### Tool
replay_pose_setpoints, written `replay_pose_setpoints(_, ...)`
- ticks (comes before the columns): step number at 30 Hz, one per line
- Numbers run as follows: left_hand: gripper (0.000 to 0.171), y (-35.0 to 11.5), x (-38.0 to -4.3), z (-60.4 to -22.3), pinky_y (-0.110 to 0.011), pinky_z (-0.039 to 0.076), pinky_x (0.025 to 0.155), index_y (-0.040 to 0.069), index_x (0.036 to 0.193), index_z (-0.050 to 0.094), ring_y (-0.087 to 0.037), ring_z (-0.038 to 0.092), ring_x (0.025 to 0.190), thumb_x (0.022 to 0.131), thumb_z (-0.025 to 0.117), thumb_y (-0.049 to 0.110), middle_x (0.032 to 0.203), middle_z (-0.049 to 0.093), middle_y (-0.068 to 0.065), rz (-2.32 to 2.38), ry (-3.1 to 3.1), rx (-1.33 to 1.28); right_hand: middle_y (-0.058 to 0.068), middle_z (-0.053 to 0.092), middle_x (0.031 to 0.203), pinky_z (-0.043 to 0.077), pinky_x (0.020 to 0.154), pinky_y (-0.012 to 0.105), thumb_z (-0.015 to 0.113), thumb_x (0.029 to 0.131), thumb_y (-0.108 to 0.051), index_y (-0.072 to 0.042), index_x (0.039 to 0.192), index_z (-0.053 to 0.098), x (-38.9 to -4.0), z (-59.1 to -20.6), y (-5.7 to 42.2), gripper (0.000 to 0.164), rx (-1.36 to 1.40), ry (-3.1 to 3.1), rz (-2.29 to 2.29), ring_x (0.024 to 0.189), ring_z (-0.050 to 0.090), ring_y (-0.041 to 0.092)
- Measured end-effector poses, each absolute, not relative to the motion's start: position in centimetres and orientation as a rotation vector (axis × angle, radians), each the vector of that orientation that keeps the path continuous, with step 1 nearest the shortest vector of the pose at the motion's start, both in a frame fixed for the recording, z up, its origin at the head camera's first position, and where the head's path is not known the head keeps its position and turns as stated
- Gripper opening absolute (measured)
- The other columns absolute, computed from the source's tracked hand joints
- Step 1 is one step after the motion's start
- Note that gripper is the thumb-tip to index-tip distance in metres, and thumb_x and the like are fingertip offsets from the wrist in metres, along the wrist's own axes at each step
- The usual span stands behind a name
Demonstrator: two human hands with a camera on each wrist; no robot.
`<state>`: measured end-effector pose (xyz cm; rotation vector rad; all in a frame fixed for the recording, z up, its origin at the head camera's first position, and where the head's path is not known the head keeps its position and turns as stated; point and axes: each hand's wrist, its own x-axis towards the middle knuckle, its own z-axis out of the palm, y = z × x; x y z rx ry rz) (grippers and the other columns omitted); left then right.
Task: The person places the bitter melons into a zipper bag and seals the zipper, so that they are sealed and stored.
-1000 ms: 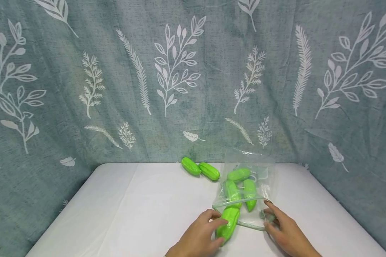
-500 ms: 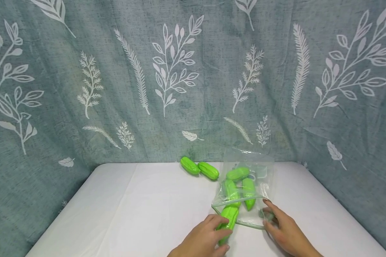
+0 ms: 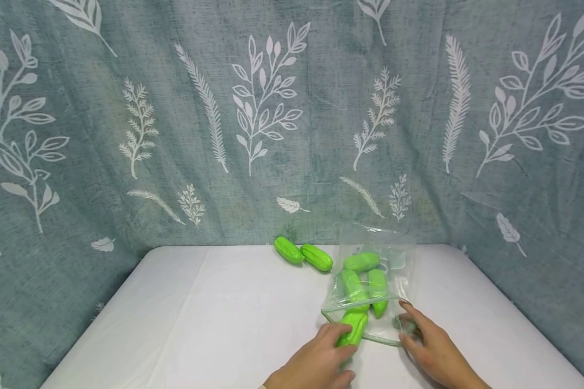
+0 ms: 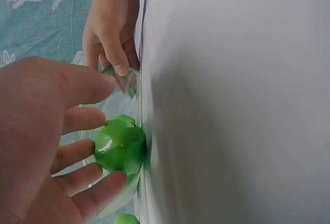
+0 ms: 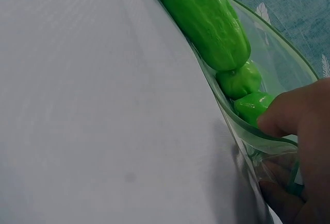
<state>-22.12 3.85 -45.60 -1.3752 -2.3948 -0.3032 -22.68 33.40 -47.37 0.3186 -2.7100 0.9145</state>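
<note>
A clear zip bag (image 3: 401, 265) with a green rim lies on the table, its mouth towards me. Several smooth green cucumbers show inside, one (image 3: 362, 261) near the bag's far end. Another cucumber (image 3: 353, 326) lies partly in the mouth, its near end outside. My left hand (image 3: 318, 359) rests its fingers on this near end; in the left wrist view the fingers are spread and fairly straight, with the thumb apart from the cucumber (image 4: 121, 144). At the right corner of the mouth, my right hand (image 3: 430, 346) pinches the bag's edge and keeps it raised.
Two more cucumbers lie left of the bag near the far table edge, a left one (image 3: 289, 250) and a right one (image 3: 317, 258). A white cloth covers the table (image 3: 224, 313). Behind it hangs a blue-green curtain (image 3: 321, 135) with white leaf prints.
The cucumber under my left hand has slid forward, farther into the bag's mouth, and the left hand has followed, its fingers less wrapped round it. My right hand keeps its place on the bag's edge.
</note>
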Motion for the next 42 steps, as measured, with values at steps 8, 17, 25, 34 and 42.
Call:
replay_pose_setpoints(8,0.046,4.9,-21.9,-45.1,-0.026,0.045,0.102,0.018,0.135,0.065,-0.02,0.04,0.135,0.094,0.069,0.038,0.148,0.041,-0.008,-0.317,-2.548,-1.317,0.01,0.065,0.126,0.054,0.088,0.044,0.069,0.095,-0.021,-0.009,0.153,0.039,-22.6,-47.4,33.4,0.066,0.307,-2.712,0.92,0.116,0.062,0.031)
replay_pose_setpoints(17,0.049,5.7,-22.2,-45.1,-0.028,0.04,0.108,0.013,0.136,0.062,-0.021,0.038,0.138,0.094,0.068,0.037,0.149,0.039,-0.011,-0.32,-2.558,-1.276,0.008,0.066,0.124,0.054,0.085,0.04,0.07,0.094,-0.019,-0.009,0.152,0.041,-22.6,-47.3,33.4,0.065,0.317,-2.686,0.93,0.113,0.062,0.026)
replay_pose_setpoints(25,0.056,6.4,-22.4,-45.3,-0.029,0.038,0.11,0.008,0.139,0.057,-0.027,0.034,0.142,0.094,0.067,0.039,0.151,0.035,-0.014,-0.287,-2.597,-1.241,0.008,0.066,0.125,0.054,0.086,0.039,0.069,0.095,-0.019,-0.01,0.152,0.041,-22.7,-47.5,33.4,0.065,0.313,-2.696,0.93,0.113,0.062,0.026)
replay_pose_setpoints(34,0.061,7.4,-22.7,-45.3,-0.032,0.041,0.108,0.005,0.142,0.054,-0.036,0.036,0.141,0.093,0.068,0.04,0.155,0.032,-0.016,-0.281,-2.626,-1.22,0.01,0.066,0.126,0.054,0.087,0.042,0.063,0.099,-0.017,-0.009,0.152,0.04,-22.7,-47.3,33.4,0.059,0.299,-2.716,0.902,0.115,0.063,0.028)
replay_pose_setpoints(42,0.062,7.7,-23.1,-45.3,-0.03,0.04,0.108,0.006,0.143,0.054,-0.031,0.035,0.142,0.094,0.064,0.042,0.155,0.033,-0.017,-0.268,-2.623,-1.217,0.009,0.066,0.124,0.055,0.083,0.035,0.065,0.098,-0.015,-0.008,0.152,0.041,-22.9,-47.4,33.4,0.06,0.303,-2.714,0.895,0.111,0.063,0.025)
